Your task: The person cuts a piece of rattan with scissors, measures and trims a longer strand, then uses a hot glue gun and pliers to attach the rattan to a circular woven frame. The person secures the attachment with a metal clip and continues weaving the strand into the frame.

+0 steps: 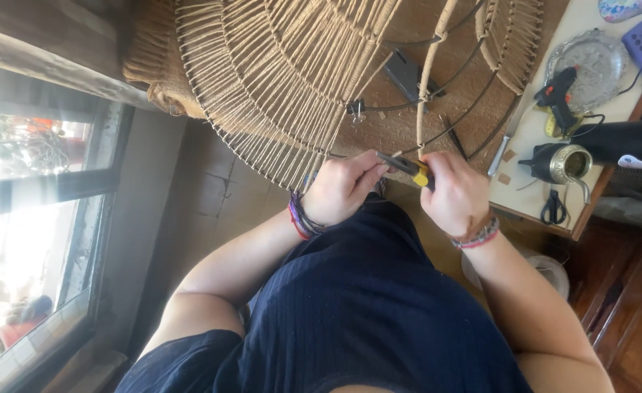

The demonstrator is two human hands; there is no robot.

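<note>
1. My right hand is closed around a yellow-handled tool, its long axis pointing left toward my left hand.
2. My left hand pinches the tool's dark tip against the woven wire frame, just above both hands.
3. My fingers hide the tip; I cannot tell what it grips.
4. The table lies right.

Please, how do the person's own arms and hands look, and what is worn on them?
Both arms are bare, with no sleeves showing below the elbow. The left hand has a bundle of thin cord bracelets at the wrist, dark purple, blue and red. The right hand has beaded bracelets, pale beads beside a red band. No gloves, and no rings that I can see.
</note>
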